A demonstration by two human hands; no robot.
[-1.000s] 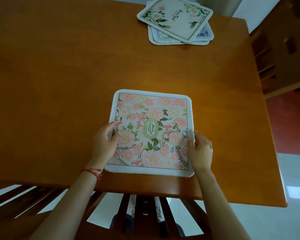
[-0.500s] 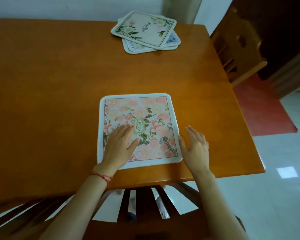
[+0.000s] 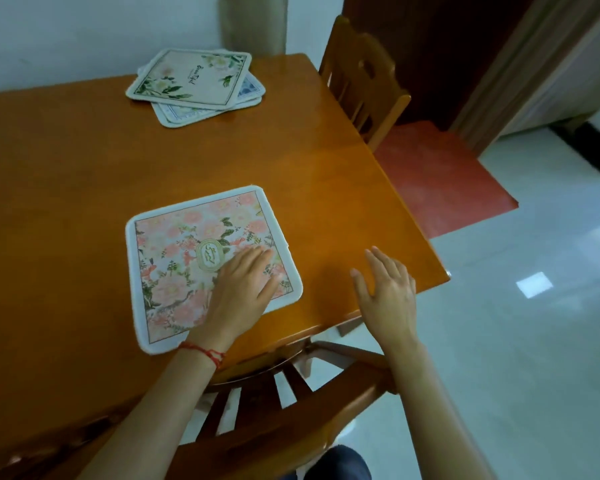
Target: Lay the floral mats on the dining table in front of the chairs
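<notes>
Now L hand flat on pink mat, R hand off

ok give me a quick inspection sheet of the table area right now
surface: wooden dining table, glossy, bare apart from the mats
job's things: pink floral mat lies flat near the table's near edge, in front of the near chair; a stack of mats sits at the far side, green-leaf one on top, a blue-patterned one showing beneath
clutter: nothing seen
hands: left hand flat, palm down, on the pink floral mat's near right part; right hand open, fingers spread, over the table's edge, holding nothing
cables: nothing seen
surroundings: second chair at the table's right side, red floor mat, pale tiled floor, white wall
</notes>
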